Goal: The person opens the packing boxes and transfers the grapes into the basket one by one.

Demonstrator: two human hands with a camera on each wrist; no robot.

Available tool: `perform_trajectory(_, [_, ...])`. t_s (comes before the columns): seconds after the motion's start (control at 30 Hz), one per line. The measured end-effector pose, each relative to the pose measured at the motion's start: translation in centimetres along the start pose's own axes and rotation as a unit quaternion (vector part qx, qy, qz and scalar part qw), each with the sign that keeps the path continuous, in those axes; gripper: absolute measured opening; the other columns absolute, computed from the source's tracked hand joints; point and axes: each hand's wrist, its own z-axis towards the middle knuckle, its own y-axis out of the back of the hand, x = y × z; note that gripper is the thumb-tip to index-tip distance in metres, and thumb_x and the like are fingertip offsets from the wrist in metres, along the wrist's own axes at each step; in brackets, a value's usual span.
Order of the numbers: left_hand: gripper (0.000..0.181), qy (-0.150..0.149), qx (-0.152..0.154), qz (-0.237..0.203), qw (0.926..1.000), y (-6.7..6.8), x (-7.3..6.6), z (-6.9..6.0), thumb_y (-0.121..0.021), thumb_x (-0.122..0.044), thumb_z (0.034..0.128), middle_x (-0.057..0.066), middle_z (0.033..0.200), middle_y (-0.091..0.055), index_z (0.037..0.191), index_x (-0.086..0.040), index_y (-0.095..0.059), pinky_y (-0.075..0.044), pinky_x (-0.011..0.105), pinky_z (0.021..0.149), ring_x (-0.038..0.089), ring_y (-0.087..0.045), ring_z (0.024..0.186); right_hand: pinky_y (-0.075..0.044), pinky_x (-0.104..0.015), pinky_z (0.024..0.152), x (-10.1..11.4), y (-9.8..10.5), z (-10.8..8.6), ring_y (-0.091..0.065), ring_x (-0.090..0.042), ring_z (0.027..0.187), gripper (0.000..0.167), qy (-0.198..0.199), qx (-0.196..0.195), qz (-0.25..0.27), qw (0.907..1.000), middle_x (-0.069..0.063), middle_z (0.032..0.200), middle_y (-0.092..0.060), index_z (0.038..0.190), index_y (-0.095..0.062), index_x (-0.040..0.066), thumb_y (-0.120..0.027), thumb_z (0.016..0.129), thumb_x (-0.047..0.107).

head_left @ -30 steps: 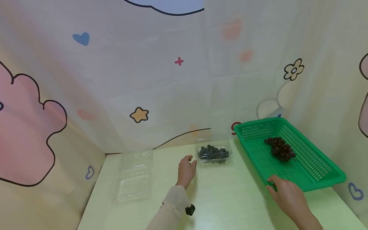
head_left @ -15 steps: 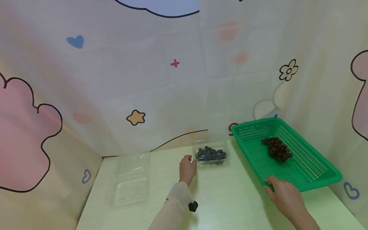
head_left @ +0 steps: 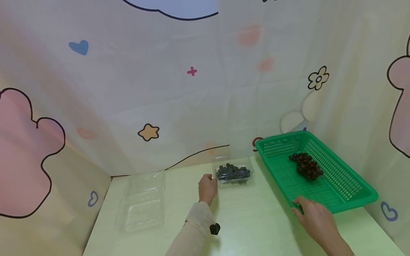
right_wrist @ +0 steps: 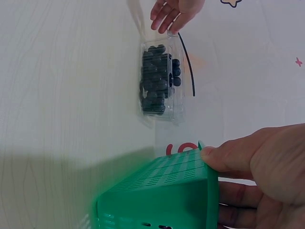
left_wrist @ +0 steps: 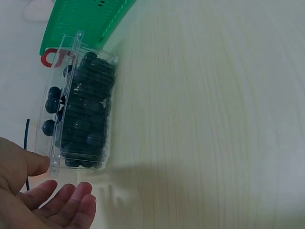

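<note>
Right hand (head_left: 317, 220) grips the rim of the green basket (head_left: 353, 204); left hand (head_left: 207, 189), fingers relaxed, has the clear grape box (left_wrist: 57, 143) just to its right. Apparent step: taking hold; the next move probably requires left-hand closure.

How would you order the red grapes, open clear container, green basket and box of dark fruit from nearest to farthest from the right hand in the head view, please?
1. Green basket: the right hand holds its rim.
2. Red grapes: inside the basket.
3. Box of dark fruit: left of the basket.
4. Open clear container: far left side.
</note>
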Motion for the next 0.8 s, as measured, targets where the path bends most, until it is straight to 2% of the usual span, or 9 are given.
perform_trajectory(0.23, [0.028,0.011,0.004,-0.010,0.9999,-0.24,-0.22,0.06,-0.063,-0.011,0.1019,0.021,0.111,-0.071,0.123,0.008,-0.064,-0.057,0.049,0.086,0.038,-0.068,0.103,-0.034,-0.033,0.045,0.05,0.08,0.00,-0.043,-0.013,0.049,0.020,-0.004,0.007,0.002,1.0000,0.006,0.057,-0.049,0.107,-0.070,0.003,-0.078,0.090,0.010])
perform_trajectory(0.57, [0.026,-0.002,-0.007,-0.010,0.9999,-0.68,0.05,0.43,-0.063,-0.007,0.0997,0.024,0.106,-0.072,0.119,0.010,-0.065,-0.059,0.046,0.081,0.036,-0.071,0.097,-0.038,-0.034,0.045,-0.04,0.07,0.02,-0.048,-0.012,0.052,0.021,-0.004,-0.002,-0.003,1.0000,0.005,0.062,-0.056,0.106,-0.071,0.003,-0.080,0.088,0.010])
perform_trajectory(0.8, [0.027,0.007,0.001,-0.013,0.9999,-0.55,-0.18,0.34,-0.063,-0.008,0.0992,0.024,0.106,-0.072,0.119,0.010,-0.065,-0.059,0.046,0.081,0.036,-0.071,0.098,-0.035,-0.034,0.046,-0.10,0.06,0.01,-0.044,-0.014,0.050,0.021,-0.007,0.004,-0.002,1.0000,0.005,0.059,-0.051,0.107,-0.071,0.003,-0.079,0.090,0.011])
